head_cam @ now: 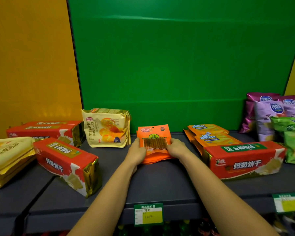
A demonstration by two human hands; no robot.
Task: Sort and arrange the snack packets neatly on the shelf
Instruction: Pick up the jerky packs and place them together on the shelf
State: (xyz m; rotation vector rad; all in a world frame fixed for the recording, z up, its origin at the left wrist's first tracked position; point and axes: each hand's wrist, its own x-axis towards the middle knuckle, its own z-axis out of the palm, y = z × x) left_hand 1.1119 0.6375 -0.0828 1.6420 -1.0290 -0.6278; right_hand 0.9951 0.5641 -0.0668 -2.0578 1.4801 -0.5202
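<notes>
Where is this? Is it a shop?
Probably a shop aisle, yes. Snack packets like the croissant bags and red biscuit packs sit on a grey shelf, with price tags clipped on its front edge.

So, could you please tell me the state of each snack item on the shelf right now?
Orange packets: stacked, held by left hand and right hand.
Croissant bags: upright.
Red biscuit packs: lying flat.
Cal Cheese packets: lying overlapped.
Chip bags: upright, leaning.
</notes>
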